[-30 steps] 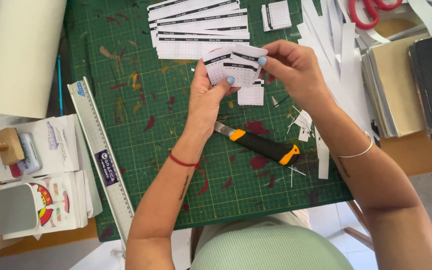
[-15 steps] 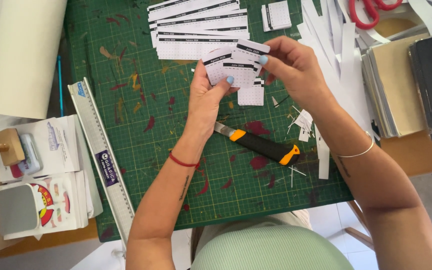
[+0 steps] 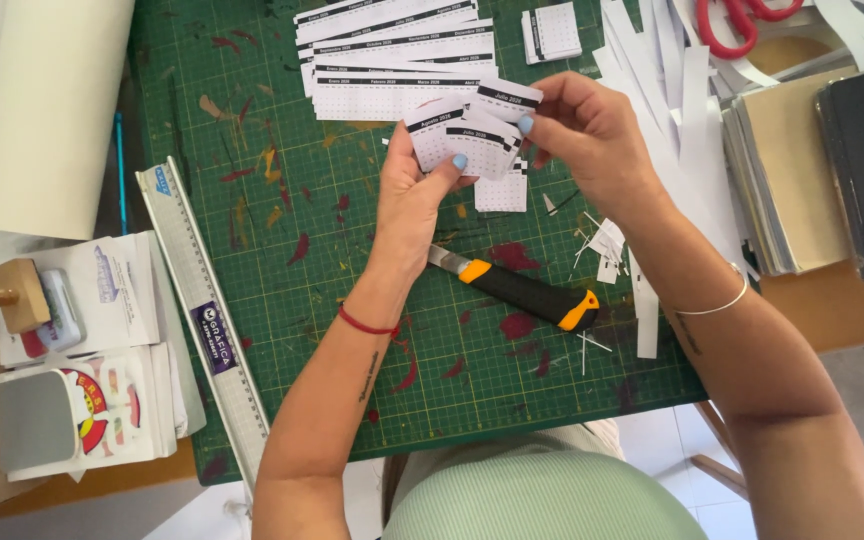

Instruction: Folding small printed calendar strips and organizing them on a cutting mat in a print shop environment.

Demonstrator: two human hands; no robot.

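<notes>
Both hands are pinching small calendar cards [image 3: 472, 135] — left hand [image 3: 412, 195] fanning the stack, right hand [image 3: 582, 135] gripping probably one card — likely for sorting, above the utility knife [image 3: 522, 290] lying just below them on the cutting mat [image 3: 282, 330].

1. Small white calendar cards [image 3: 472, 135] with black header bands, fanned between both hands.
2. Long white printed strips [image 3: 397, 60], black headers, just above the left hand [image 3: 414, 195].
3. White packages with red-yellow round label [image 3: 102, 405], far left of the left hand.
</notes>
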